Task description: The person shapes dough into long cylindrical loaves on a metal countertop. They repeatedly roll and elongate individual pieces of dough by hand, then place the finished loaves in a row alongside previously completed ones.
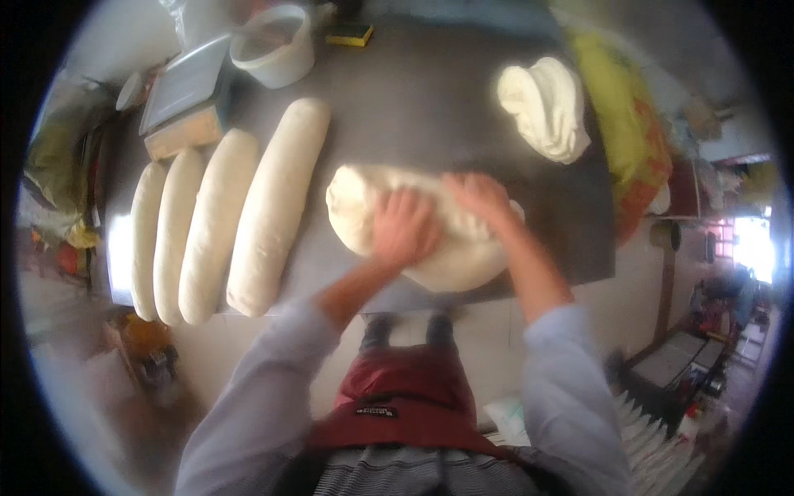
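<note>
A large pale dough mass (459, 270) lies folded on the dark tabletop (397, 118) before me. My left hand (406, 229) presses into its middle with curled fingers, gripping the surface. At its far right side, my right hand (477, 195) has its fingers bent over the dough's edge; motion blurs this hand. Left of the mass lies a thick dough log (279, 208). Several thinner logs stand side by side beyond it, among them one dough roll (217, 226). A smaller folded dough piece (546, 108) rests at the far right, apart from both hands.
A scale with a flat grey plate (189, 84) stands at the back left. Beside it are a white plastic tub (273, 62) and a yellow-and-dark sponge (350, 35). Yellow sacking (611, 105) borders the table's right edge. The near table edge lies just before my red apron (403, 384).
</note>
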{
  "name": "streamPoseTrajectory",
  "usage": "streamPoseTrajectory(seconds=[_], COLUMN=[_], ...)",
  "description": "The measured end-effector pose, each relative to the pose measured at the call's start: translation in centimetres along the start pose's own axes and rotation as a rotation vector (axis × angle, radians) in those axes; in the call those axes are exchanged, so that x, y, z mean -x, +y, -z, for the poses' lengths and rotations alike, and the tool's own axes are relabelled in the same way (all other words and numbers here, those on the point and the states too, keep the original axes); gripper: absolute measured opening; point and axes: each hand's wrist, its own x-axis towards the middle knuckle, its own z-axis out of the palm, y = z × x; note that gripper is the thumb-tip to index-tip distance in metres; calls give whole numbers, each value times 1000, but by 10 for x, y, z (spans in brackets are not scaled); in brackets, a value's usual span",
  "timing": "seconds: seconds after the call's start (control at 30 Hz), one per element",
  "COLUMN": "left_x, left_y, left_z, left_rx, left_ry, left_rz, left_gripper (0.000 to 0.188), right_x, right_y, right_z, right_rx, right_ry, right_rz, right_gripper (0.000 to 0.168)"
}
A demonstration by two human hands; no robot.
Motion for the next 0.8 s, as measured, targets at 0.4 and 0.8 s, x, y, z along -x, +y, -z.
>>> streamPoseTrajectory(seconds=[0.4, 0.8], left_x=[86, -172], left_y=[2, -54], left_z=[76, -19], left_rx=[256, -109], left_ry=[-232, -519], left_rz=[-89, 24], left_gripper=[24, 32], right_x=[106, -22], right_y=[-12, 1], right_z=[-155, -59], right_rx=[237, 179], right_ry=[1165, 1011], right_rz=[281, 260], right_gripper=[59, 33])
